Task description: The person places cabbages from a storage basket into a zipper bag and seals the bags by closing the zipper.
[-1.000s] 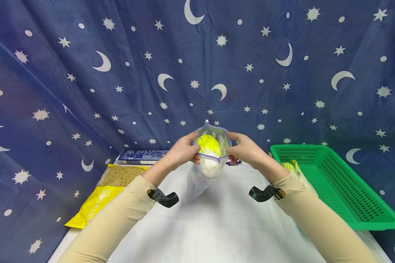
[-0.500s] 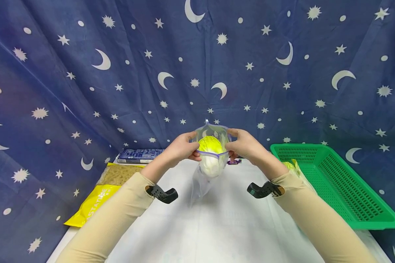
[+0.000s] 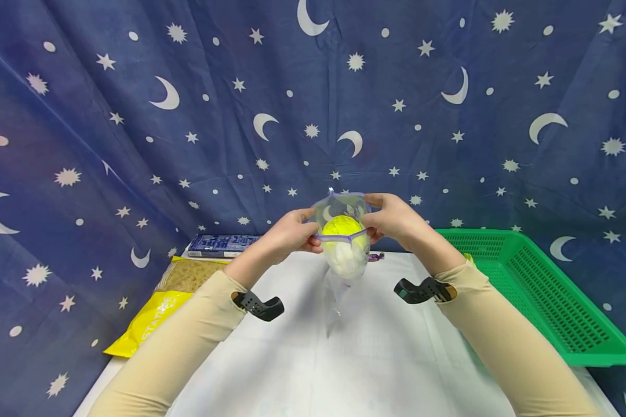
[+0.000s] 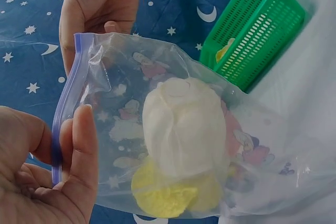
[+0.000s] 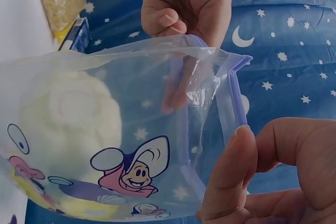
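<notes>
A clear zip bag (image 4: 118, 72) with a purple zip edge and cartoon figures is held up by both hands, its mouth spread apart. Inside it is a napa cabbage (image 3: 341, 226), its white base (image 4: 184, 124) toward the bag's bottom and its yellow-green leafy end toward the mouth. My left hand (image 3: 294, 233) pinches the left side of the zip edge between thumb and fingers. On the opposite side, my right hand (image 3: 396, 221) pinches the rim the same way. The bag's lower end hangs narrow and crumpled over the white table.
A green basket (image 3: 542, 301) stands at the right, with a yellow leafy piece (image 4: 224, 50) in it. At the left lie a yellow pasta bag (image 3: 159, 310) and a blue box (image 3: 221, 245). A small purple-wrapped candy (image 3: 377, 256) lies behind the bag.
Both hands have lifted the bag slightly, the right hand more. The cabbage sits lower beneath the rim, and the bag's lower end has swung from the left to hang nearly straight down.
</notes>
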A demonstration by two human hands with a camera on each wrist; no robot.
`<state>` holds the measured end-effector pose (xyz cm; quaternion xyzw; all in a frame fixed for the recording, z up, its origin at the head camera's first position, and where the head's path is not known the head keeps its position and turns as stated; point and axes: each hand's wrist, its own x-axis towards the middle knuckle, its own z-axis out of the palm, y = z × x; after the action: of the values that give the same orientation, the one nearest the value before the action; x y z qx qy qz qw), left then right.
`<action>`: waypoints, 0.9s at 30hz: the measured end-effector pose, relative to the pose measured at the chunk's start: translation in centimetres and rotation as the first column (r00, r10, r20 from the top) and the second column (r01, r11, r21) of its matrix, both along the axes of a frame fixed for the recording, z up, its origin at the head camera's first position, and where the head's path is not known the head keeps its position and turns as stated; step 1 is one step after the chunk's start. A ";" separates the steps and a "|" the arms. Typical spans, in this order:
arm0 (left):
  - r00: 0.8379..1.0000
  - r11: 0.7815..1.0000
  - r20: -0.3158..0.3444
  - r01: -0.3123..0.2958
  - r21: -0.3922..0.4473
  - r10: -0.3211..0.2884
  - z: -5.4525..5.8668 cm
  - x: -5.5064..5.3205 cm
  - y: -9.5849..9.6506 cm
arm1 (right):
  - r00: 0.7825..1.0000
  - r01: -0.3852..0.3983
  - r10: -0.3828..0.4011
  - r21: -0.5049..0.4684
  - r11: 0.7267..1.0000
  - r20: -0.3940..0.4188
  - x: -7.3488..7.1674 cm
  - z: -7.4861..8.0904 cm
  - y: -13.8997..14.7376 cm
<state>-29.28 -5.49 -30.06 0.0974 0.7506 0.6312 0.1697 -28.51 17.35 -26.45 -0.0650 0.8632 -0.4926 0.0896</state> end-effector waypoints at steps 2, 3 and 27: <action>1.000 1.000 -0.002 0.000 0.001 0.000 0.1 0.1 0.0 | 1.000 -0.001 0.001 -0.004 1.000 -0.002 0.1 0.2 0.0; 1.000 1.000 -0.006 -0.001 -0.002 0.001 0.2 0.1 0.0 | 1.000 -0.003 0.003 -0.004 1.000 -0.003 0.1 0.3 0.1; 1.000 1.000 -0.025 0.006 -0.025 -0.006 1.0 0.2 0.3 | 1.000 0.002 -0.002 0.018 1.000 0.016 0.4 0.1 0.6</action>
<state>-29.07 -5.21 -29.07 0.1054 0.7600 0.6201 0.1633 -28.11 17.99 -26.31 -0.0596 0.8668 -0.4856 0.0965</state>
